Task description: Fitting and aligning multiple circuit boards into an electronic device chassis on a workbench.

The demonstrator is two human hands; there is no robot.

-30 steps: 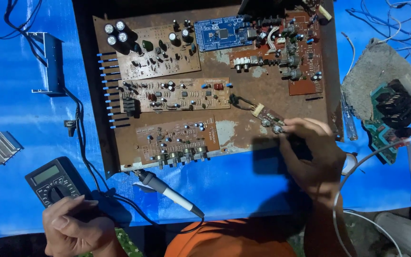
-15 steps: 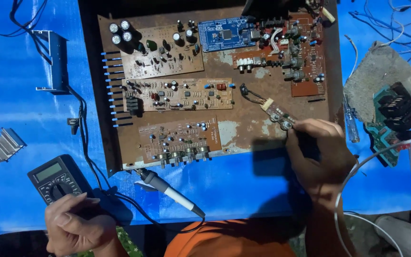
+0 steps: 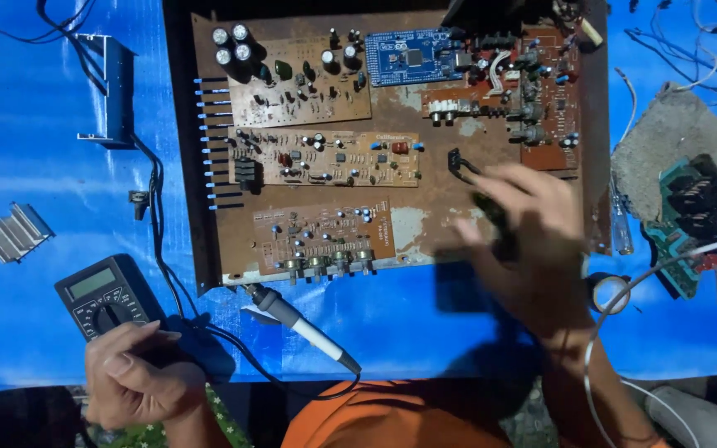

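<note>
Chassis (image 3: 425, 228) of rusty brown metal, flat and studded with circuit boards, lies under the blurred right hand (image 3: 533, 241), whose fingers spread loosely; whether they pinch anything I cannot tell. The left hand (image 3: 134, 377) rests curled just below the dark boxy multimeter (image 3: 103, 294) on blue sheeting (image 3: 43, 182).

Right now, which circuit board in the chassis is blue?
The small blue board at the top centre; the other boards, like the middle one, are brown.

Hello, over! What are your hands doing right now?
Left hand resting beside the black meter, grip loose. Right hand blurred over the circuit tray, grip unclear. Soldering iron lies between them, untouched.
</note>
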